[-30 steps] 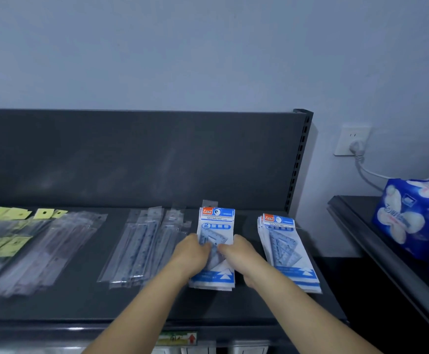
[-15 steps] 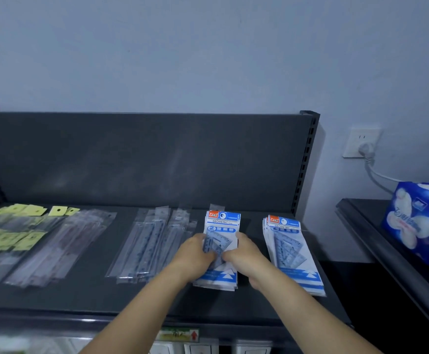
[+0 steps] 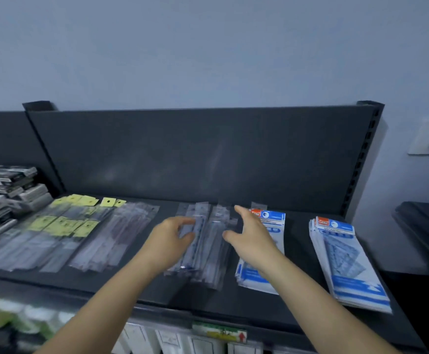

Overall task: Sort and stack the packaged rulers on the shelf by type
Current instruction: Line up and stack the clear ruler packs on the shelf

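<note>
On the dark shelf (image 3: pixel 136 282) lies a loose pile of clear-sleeved straight rulers (image 3: pixel 208 249) in the middle. My left hand (image 3: pixel 168 238) hovers at the pile's left side, fingers spread and loosely curved, holding nothing. My right hand (image 3: pixel 253 233) is at the pile's right side, fingers straight, over the left blue-and-white geometry set stack (image 3: pixel 256 274). A second blue-and-white stack (image 3: pixel 348 264) lies at the right. Left of centre are clear-sleeved rulers (image 3: pixel 113 241) and yellow-tagged ruler packs (image 3: pixel 62 223).
Boxed goods (image 3: pixel 6 190) are stacked at the far left. The shelf's back panel (image 3: pixel 208 154) rises behind the rulers. A wall socket (image 3: pixel 428 141) is at the right, and another dark shelf (image 3: pixel 428 226) stands beyond the right end. Price labels (image 3: pixel 221 333) line the front edge.
Both hands let go of the left blue-and-white stack and moved left to either side of the clear-sleeved ruler pile. The view swung left, showing the boxed goods.
</note>
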